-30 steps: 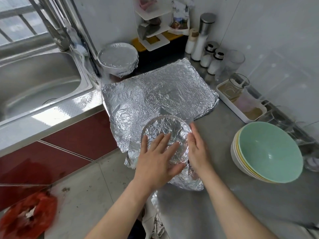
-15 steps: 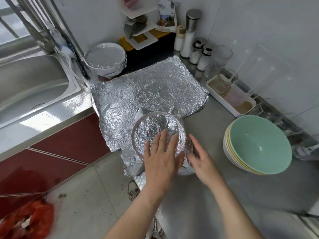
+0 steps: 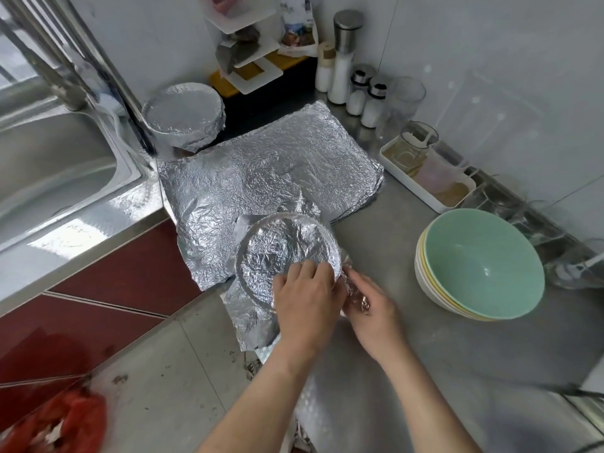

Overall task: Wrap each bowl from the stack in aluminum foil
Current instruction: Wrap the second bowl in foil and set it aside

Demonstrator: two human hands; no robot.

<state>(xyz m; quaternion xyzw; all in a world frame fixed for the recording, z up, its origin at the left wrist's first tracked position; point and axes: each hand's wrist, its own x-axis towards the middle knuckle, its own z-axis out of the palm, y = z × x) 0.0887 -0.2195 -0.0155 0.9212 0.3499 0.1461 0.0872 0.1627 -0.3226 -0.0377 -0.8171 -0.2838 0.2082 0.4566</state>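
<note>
1. A bowl (image 3: 287,253) stands on the steel tabletop (image 3: 408,322) near its front edge. It overlaps the near corner of a flat pile of foil (image 3: 261,171).
2. A crinkled foil sheet (image 3: 248,315) is pressed into the bowl's hollow and over its rim. A loose flap hangs past the tabletop's edge on the near left.
3. The left hand (image 3: 307,299) lies over the bowl's near rim. Its grip is loosely spread, with fingers side by side and bent lightly down onto the foil inside, pinching nothing.
4. The right hand (image 3: 369,305) is at the bowl's near right side, touching the left hand. Its grip pinches a bunched fold of the foil sheet against the outside of the rim, and foil shows over the fingers.
5. The stack of unwrapped bowls (image 3: 480,266), pale green on top and cream and yellow beneath, sits to the right, well apart from the hands.
6. A wrapped bowl (image 3: 184,116), fully covered in foil, stands at the back left beside the sink (image 3: 49,158).
7. A white tray (image 3: 425,181) holding glass jars sits by the right wall. Seasoning shakers (image 3: 359,93) stand behind the foil pile.
8. Something red (image 3: 65,423), blurred, lies on the floor at the lower left.
</note>
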